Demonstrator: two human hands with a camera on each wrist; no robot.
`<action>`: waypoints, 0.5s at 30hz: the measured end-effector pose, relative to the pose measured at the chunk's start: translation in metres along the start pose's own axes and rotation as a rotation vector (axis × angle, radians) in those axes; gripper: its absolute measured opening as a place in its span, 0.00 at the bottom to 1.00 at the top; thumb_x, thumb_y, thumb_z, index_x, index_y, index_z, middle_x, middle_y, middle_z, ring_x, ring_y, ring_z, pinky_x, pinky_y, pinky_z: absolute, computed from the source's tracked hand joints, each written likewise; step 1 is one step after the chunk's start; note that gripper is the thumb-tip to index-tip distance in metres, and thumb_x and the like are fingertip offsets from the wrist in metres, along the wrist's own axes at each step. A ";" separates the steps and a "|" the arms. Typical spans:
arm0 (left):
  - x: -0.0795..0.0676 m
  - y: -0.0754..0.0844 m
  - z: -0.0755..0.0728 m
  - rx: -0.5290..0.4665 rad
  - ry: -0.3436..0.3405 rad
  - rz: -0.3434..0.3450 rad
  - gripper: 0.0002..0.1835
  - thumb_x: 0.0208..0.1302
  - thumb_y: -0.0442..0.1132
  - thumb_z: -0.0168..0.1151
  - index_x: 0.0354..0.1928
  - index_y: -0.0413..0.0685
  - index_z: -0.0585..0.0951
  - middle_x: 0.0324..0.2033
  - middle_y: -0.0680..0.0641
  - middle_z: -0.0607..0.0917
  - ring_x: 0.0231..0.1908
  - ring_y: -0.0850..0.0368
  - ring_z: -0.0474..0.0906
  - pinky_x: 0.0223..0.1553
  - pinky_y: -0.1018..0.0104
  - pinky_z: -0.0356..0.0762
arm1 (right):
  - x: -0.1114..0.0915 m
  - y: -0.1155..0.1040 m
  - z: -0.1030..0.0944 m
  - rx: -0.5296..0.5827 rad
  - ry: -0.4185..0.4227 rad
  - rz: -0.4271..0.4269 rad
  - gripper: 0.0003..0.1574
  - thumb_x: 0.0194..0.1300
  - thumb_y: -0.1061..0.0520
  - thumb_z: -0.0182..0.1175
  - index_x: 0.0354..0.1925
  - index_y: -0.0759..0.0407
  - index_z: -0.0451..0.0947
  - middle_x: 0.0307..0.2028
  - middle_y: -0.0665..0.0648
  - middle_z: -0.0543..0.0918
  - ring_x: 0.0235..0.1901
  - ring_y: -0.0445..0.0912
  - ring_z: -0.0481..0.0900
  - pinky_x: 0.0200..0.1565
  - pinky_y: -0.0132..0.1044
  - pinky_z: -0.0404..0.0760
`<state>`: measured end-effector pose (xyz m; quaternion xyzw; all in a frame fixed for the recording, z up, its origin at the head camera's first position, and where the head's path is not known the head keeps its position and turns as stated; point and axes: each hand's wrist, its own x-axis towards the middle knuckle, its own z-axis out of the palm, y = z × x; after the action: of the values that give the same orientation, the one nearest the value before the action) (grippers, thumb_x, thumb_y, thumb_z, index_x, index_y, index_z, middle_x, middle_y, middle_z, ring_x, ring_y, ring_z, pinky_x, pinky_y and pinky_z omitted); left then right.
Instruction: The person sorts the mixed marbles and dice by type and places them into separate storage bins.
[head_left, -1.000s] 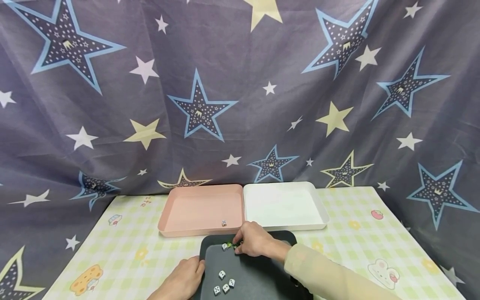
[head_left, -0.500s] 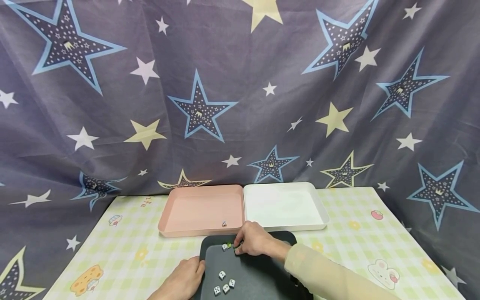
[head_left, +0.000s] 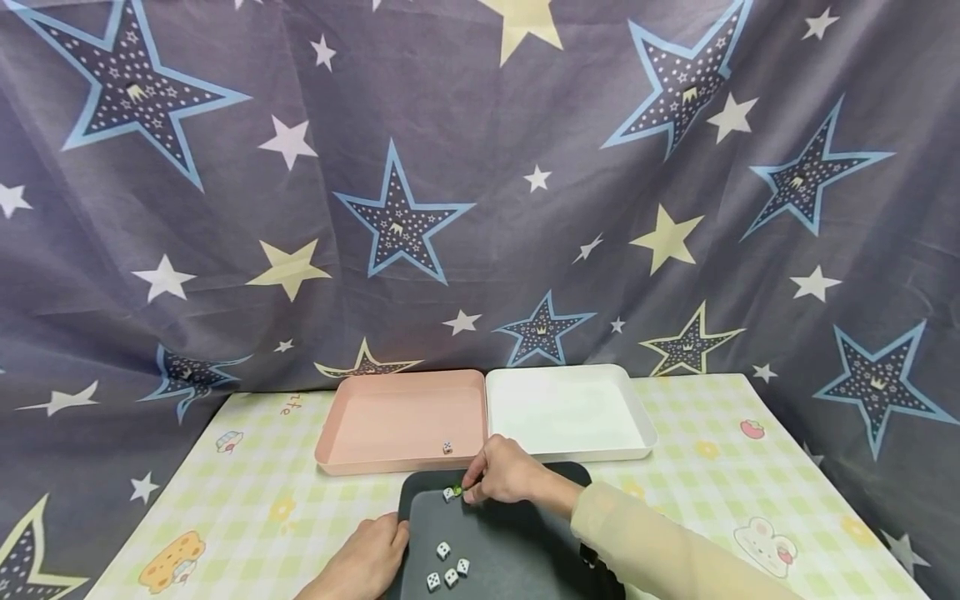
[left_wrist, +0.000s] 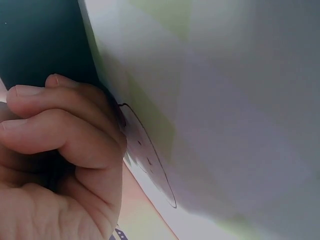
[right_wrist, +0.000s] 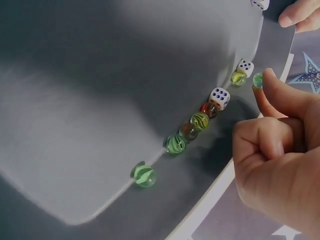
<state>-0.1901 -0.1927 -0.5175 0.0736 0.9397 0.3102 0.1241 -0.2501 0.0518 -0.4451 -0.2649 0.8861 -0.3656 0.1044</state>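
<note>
A dark grey tray (head_left: 517, 554) lies nearest the person. My left hand (head_left: 367, 554) grips its left rim, with the fingers curled in the left wrist view. Over the tray's far edge, the thumb and forefinger of my right hand (head_left: 506, 473) pinch a green glass marble (right_wrist: 258, 80). Just beside it in the right wrist view, a yellow-green marble (right_wrist: 238, 78) touches a white die (right_wrist: 245, 67). Another die (right_wrist: 219, 98) and several marbles (right_wrist: 176, 144) line the tray's far side. Several white dice (head_left: 451, 577) sit near the tray's middle left.
Behind the dark tray stand a pink tray (head_left: 397, 417), with one die (head_left: 447, 447) in it, and a white tray (head_left: 570, 412), side by side. A checked cloth (head_left: 262, 500) covers the table. A star-patterned curtain (head_left: 480, 233) hangs close behind.
My right hand has shifted slightly up and left, with the green marble now between thumb and forefinger. My left hand stays on the tray's rim.
</note>
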 end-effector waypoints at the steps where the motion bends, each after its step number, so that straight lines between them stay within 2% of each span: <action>1: 0.002 -0.004 0.002 0.005 -0.001 0.009 0.20 0.83 0.41 0.45 0.32 0.45 0.80 0.19 0.49 0.76 0.23 0.56 0.75 0.29 0.57 0.76 | 0.000 0.000 0.000 0.004 0.002 0.001 0.06 0.53 0.66 0.81 0.28 0.60 0.91 0.22 0.45 0.87 0.26 0.35 0.77 0.30 0.31 0.77; 4: 0.007 -0.014 0.006 0.018 -0.013 0.002 0.21 0.84 0.44 0.43 0.32 0.47 0.80 0.20 0.50 0.76 0.23 0.59 0.75 0.29 0.59 0.75 | 0.000 -0.002 -0.001 0.026 0.005 0.020 0.07 0.53 0.66 0.81 0.27 0.59 0.91 0.21 0.44 0.86 0.25 0.36 0.77 0.28 0.31 0.76; 7: 0.011 -0.022 0.011 0.026 -0.002 0.024 0.22 0.84 0.44 0.43 0.32 0.46 0.80 0.20 0.49 0.76 0.23 0.57 0.75 0.29 0.58 0.75 | 0.001 -0.002 -0.004 0.041 0.017 0.039 0.07 0.53 0.65 0.82 0.26 0.58 0.91 0.21 0.45 0.86 0.25 0.37 0.77 0.28 0.32 0.75; 15: 0.014 -0.025 0.013 0.006 0.010 0.023 0.22 0.84 0.45 0.43 0.31 0.48 0.80 0.19 0.50 0.77 0.23 0.58 0.76 0.27 0.59 0.75 | 0.004 -0.001 -0.013 0.050 0.037 0.081 0.06 0.54 0.63 0.81 0.29 0.58 0.92 0.27 0.48 0.88 0.27 0.39 0.81 0.32 0.34 0.80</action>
<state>-0.2012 -0.2021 -0.5456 0.0833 0.9402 0.3093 0.1157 -0.2577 0.0568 -0.4352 -0.2196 0.8884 -0.3881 0.1093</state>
